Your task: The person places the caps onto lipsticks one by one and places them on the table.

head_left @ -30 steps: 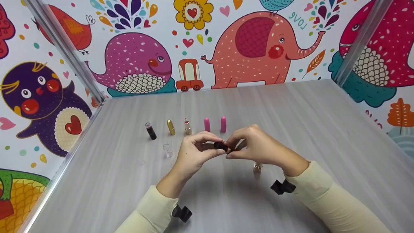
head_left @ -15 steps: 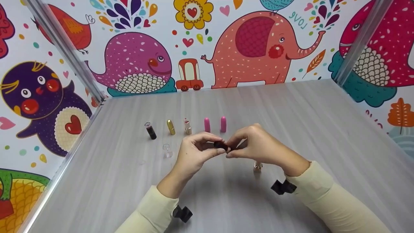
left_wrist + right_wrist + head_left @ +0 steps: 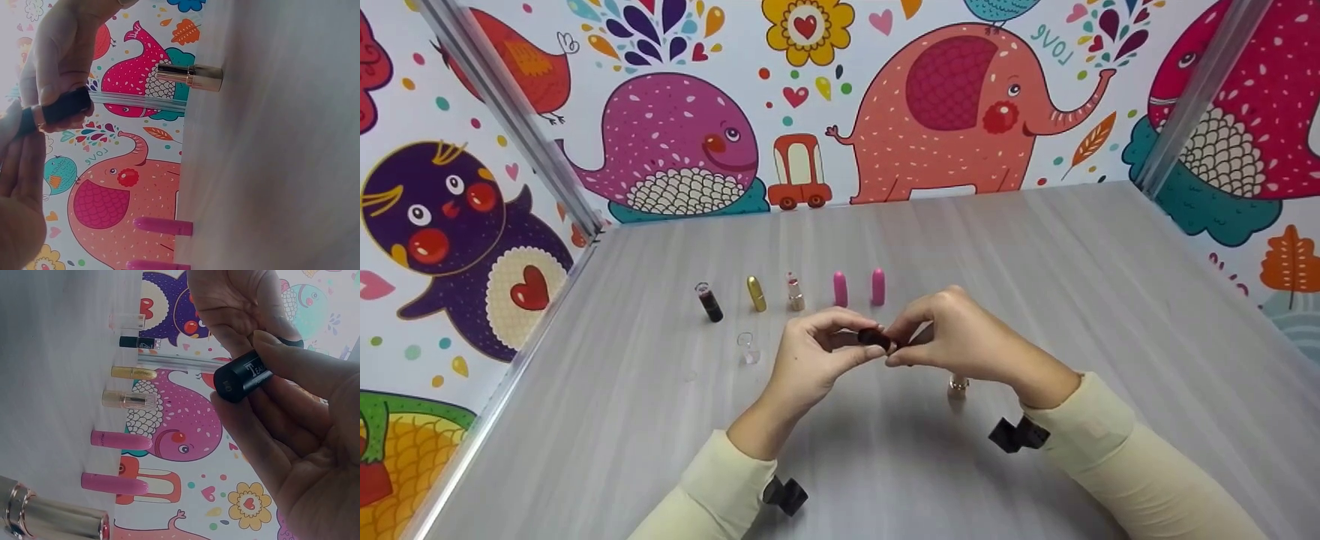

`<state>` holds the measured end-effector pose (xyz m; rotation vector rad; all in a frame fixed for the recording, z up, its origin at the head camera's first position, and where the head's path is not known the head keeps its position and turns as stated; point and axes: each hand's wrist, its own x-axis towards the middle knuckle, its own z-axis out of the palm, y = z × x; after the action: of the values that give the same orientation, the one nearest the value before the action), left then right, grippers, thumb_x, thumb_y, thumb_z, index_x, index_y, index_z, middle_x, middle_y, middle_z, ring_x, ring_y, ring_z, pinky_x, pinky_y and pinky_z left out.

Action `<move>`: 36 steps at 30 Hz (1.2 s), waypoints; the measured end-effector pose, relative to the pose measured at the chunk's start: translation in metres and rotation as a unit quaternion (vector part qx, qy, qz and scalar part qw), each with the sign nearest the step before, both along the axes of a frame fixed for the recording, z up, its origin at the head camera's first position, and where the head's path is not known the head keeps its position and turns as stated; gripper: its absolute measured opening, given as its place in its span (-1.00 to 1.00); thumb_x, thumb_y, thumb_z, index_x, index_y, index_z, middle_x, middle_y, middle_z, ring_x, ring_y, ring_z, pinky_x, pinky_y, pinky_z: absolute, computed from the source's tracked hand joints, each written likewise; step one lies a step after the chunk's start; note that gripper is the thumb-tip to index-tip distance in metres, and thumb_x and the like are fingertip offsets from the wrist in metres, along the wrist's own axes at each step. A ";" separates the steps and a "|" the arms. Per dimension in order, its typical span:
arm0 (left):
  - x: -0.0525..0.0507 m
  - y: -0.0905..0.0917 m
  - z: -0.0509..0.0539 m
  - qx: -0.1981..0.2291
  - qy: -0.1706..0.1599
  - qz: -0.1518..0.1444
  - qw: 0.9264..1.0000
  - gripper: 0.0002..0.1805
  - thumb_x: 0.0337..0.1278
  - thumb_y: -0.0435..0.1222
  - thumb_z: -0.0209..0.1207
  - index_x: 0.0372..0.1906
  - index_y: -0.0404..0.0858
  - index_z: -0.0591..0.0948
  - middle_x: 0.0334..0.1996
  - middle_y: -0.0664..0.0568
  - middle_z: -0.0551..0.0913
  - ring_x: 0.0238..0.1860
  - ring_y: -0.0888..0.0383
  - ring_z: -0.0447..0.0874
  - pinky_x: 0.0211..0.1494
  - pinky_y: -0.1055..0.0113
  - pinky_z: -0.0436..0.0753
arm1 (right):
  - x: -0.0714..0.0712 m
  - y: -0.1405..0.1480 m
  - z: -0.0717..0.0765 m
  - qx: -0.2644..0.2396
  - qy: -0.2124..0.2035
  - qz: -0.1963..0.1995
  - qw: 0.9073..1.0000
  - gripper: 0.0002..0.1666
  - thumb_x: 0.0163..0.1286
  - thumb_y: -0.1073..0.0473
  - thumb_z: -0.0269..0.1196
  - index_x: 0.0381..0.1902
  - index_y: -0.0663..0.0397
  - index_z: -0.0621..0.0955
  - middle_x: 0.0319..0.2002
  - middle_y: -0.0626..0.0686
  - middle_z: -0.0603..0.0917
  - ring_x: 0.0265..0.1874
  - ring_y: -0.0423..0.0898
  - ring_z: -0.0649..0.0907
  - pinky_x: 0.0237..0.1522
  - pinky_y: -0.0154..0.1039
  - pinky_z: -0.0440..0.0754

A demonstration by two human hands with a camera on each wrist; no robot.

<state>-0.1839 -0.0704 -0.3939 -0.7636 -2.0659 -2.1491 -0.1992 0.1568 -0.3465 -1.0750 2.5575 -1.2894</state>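
Observation:
Both hands meet above the table around a black lipstick tube (image 3: 873, 340) with a narrow rose-gold band. One end is pinched between the thumb and fingers of my left hand (image 3: 812, 349). My right hand (image 3: 964, 334) pinches the opposite end; in the right wrist view, white lettering shows on that black part (image 3: 246, 375). Whether the two parts are joined or slightly apart, I cannot tell. A gold lipstick (image 3: 957, 387) stands upright below the right hand, partly hidden by it in the head view.
Beyond the hands stand a black lipstick (image 3: 709, 303), a gold tube (image 3: 757, 294), a clear-capped lipstick (image 3: 796, 293) and two pink tubes, one at left (image 3: 840, 289), one at right (image 3: 878, 287). A clear cap (image 3: 748, 350) sits left of the left hand. Printed panels (image 3: 810, 105) enclose the table.
Both hands keep their hold on the black lipstick tube with barely any movement. Everything on the table stays where it was.

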 end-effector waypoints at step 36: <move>0.000 0.004 -0.002 -0.037 0.041 0.056 0.997 -0.71 0.08 -0.47 0.55 -0.06 -0.35 0.79 -0.12 -0.06 0.78 -0.04 0.03 0.77 0.15 0.16 0.79 | 0.004 -0.008 -0.007 0.017 0.048 -0.049 0.997 -0.83 0.25 0.25 0.61 -0.19 0.05 0.87 -0.29 -0.09 0.85 -0.30 -0.24 0.81 -0.16 -0.20 0.84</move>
<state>-0.1840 -0.0664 -0.3963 -0.7111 -2.1047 -1.9594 -0.1951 0.1485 -0.3539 -1.0415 2.7246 -1.2386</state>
